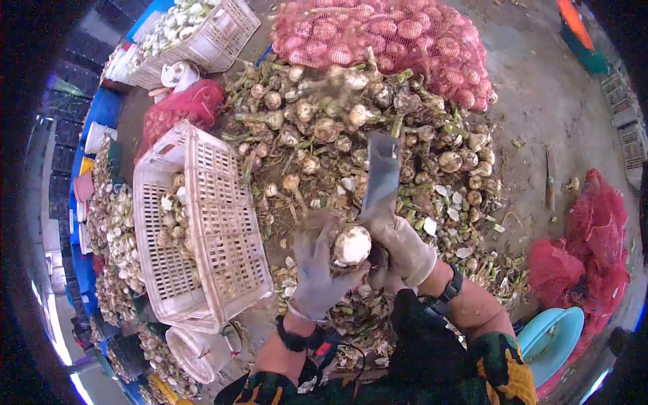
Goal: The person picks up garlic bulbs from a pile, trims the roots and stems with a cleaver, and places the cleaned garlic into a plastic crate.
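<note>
Your left hand point(316, 273), gloved in grey, wraps its grip around a pale onion bulb point(352, 244), fingers curled up under and around its left side so the bulb sits cupped against the palm. Your right hand point(403, 248), also gloved, has its grip closed tight on the handle of a broad knife point(382, 179), whose flat blade points up and away from you, rising just beside the bulb on its right. The 2 hands meet at the bulb, right thumb side pressed close to it; you cannot tell from here whether the blade's edge touches the bulb.

The bulb is held above the near edge of a big heap of onions point(351, 128) with stalks and loose skins, spread on the floor. To your left stands a white plastic crate point(219, 223), tilted, with a few trimmed bulbs inside. Beyond the heap lies a red mesh sack point(391, 37) full of onions. A second knife point(549, 181) lies on the bare floor point(540, 101), well apart to your right, near a bunch of empty red netting point(594, 243).
</note>
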Action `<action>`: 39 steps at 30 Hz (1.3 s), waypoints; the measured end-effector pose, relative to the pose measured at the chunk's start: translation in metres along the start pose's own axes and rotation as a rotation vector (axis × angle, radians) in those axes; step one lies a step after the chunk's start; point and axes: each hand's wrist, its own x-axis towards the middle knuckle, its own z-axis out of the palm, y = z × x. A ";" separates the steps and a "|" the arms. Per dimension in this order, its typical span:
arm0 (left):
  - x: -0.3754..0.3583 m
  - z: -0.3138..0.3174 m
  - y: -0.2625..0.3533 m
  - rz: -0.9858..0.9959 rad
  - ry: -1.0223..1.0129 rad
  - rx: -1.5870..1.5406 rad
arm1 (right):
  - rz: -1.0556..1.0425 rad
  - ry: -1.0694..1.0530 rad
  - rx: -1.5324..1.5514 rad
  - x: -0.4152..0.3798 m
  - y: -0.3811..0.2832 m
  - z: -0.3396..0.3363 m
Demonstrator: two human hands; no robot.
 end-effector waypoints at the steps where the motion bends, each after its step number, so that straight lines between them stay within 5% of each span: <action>1: 0.001 -0.004 0.005 0.011 0.042 0.063 | -0.050 0.019 -0.133 0.003 -0.002 -0.002; 2: 0.000 -0.007 0.008 0.016 0.079 0.127 | -0.094 0.039 -0.262 0.005 -0.003 -0.004; 6: 0.002 0.007 -0.009 -0.793 -0.108 -1.240 | -0.262 0.129 -0.726 0.009 0.012 -0.003; 7: -0.003 0.022 -0.022 -0.862 -0.004 -1.634 | -0.236 0.195 -0.928 0.000 -0.005 0.001; 10: -0.007 0.016 -0.024 -0.445 -0.109 -0.851 | 0.053 0.094 -1.429 -0.002 -0.016 -0.009; 11: -0.001 0.005 -0.013 -0.631 0.007 -1.419 | 0.062 0.042 -1.425 0.004 0.000 -0.034; 12: 0.003 -0.015 -0.029 -0.640 0.181 -1.525 | -0.011 0.174 -1.386 0.005 0.000 -0.043; 14: 0.003 -0.034 -0.041 -0.675 0.395 -1.635 | -0.116 0.416 -1.288 -0.006 0.009 -0.053; 15: 0.008 -0.040 -0.036 -0.696 0.420 -1.634 | -0.001 0.452 -1.072 -0.004 0.001 -0.053; 18: 0.048 -0.054 -0.025 -0.685 0.496 -1.652 | -0.102 0.401 -0.895 0.005 0.014 -0.070; 20: 0.053 -0.027 -0.032 -0.726 0.170 -1.340 | -0.158 0.469 -0.868 0.012 0.010 -0.072; 21: 0.049 0.019 -0.041 -0.740 -0.168 -0.997 | -0.162 0.501 -0.832 0.013 0.009 -0.076; 25: 0.074 0.157 -0.074 -0.795 -0.440 -0.407 | -0.131 0.591 -0.784 0.011 0.023 -0.102; 28: 0.075 0.146 -0.056 -0.808 -0.540 -0.333 | -0.041 0.564 -0.825 0.007 0.029 -0.101; 32: 0.028 0.144 -0.099 -0.797 -0.380 -1.095 | 0.005 0.504 -1.159 0.015 0.034 -0.101; 33: 0.028 0.120 -0.083 -0.981 -0.416 -1.154 | -0.024 0.493 -1.268 0.015 0.035 -0.101; 39: 0.000 0.055 -0.046 -0.717 -0.435 -1.116 | -0.123 0.157 -1.656 -0.004 0.013 -0.074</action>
